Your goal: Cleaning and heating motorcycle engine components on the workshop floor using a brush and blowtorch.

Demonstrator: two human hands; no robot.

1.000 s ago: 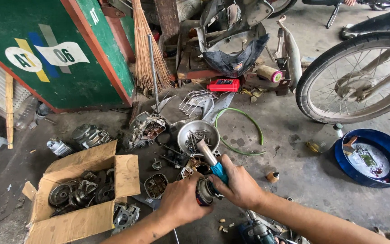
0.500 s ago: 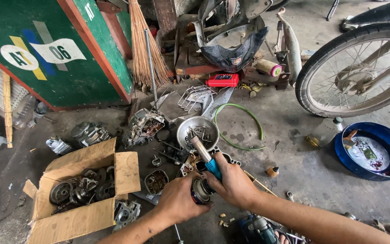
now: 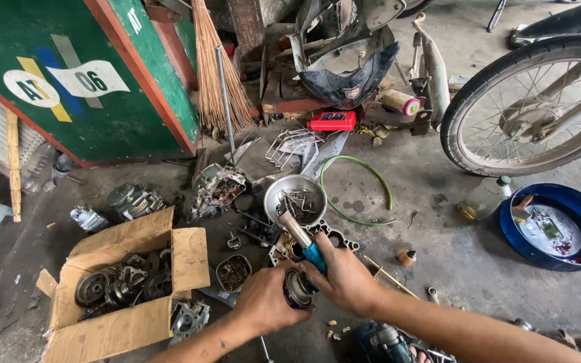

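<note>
Both hands on a small round metal engine part (image 3: 298, 289), low over the concrete floor (image 3: 438, 202).

The part is a short, grimy steel cylinder with a dark ringed face — held near the bottom centre, just right of the cardboard box (image 3: 126, 282) of engine parts. The left hand (image 3: 267, 302) wraps it from the left, grip closed around it. The right hand (image 3: 344, 279) clasps a blue-handled tool (image 3: 302, 240), its metal shaft angled up-left toward the steel bowl (image 3: 295, 196) of bolts — forearms coming in from the near right.

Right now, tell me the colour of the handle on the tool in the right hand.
Blue: the tool's handle in the right hand is blue with a metal shaft, seen in the head view.
</note>
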